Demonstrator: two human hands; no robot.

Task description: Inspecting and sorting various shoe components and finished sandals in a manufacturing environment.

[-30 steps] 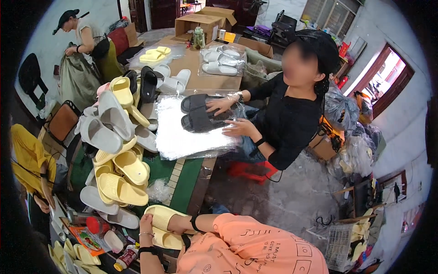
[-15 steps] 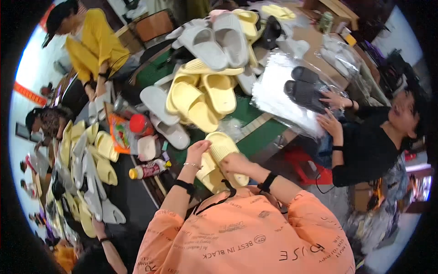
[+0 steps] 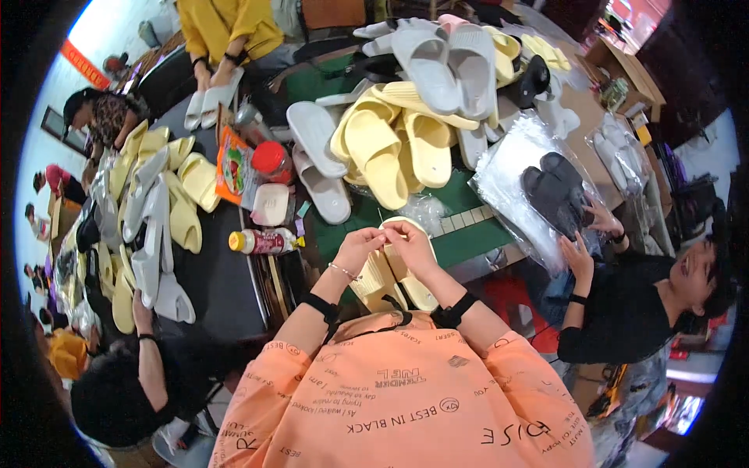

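Left hand: the wearer's left hand (image 3: 360, 248) is drawn in narrow, its fingertips bunched and meeting those of the other hand.
Right hand: the wearer's right hand (image 3: 410, 246) is pinched narrow as well. A faint pale line shows by the tips; too fine to name, so I cannot tell what, if anything, is held.
Slides in hand's reach: a left-side pale yellow ribbed slide (image 3: 373, 279) lies below the left hand, and a right-side pale yellow slide (image 3: 418, 292) is partly covered by the right hand and forearm. Both sit just in front of the orange shirt (image 3: 406, 382); what bears their weight is hidden.
Fingertip work: my judgement is that one hand should anchor while the other makes the small movements, wrists kept low and close together.
Sightline: better, I think, to tip the knuckles aside so the tips and the right slide's hidden part can be watched.
Foam: looks soft; a light touch should avoid denting the straps.
Slide heap: yellow slides (image 3: 373, 148) and grey slides (image 3: 317, 139) are piled on the green tabletop (image 3: 460, 248) beyond the hands, near crumpled clear plastic (image 3: 426, 209).
Left of hands: a yellow-capped bottle (image 3: 264, 242), a white dish (image 3: 271, 204) and a red-lidded jar (image 3: 271, 161).
Right side: a co-worker in black has both hands at dark slides (image 3: 555, 189) on clear bags (image 3: 507, 168).
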